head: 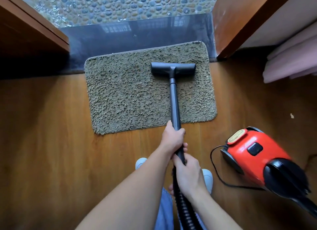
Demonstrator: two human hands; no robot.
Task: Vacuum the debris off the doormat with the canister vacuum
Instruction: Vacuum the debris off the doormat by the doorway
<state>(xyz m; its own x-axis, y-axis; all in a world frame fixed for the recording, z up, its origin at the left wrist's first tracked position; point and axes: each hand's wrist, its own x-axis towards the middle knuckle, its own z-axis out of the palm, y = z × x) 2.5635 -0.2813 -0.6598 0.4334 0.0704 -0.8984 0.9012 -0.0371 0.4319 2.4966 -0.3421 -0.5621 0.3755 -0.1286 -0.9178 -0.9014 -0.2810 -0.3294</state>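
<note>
A shaggy olive-brown doormat lies on the wood floor in front of a dark threshold. The black floor nozzle of the vacuum rests flat on the mat's far right part. A dark wand runs from the nozzle back toward me. My left hand grips the wand just past the mat's near edge. My right hand grips it lower, where the ribbed black hose begins. The red and black canister sits on the floor to my right.
A black power cord loops on the floor left of the canister. Wooden door panels flank the opening, and a pebble surface lies outside. Pink folded fabric is at the right. A small white scrap lies on the floor.
</note>
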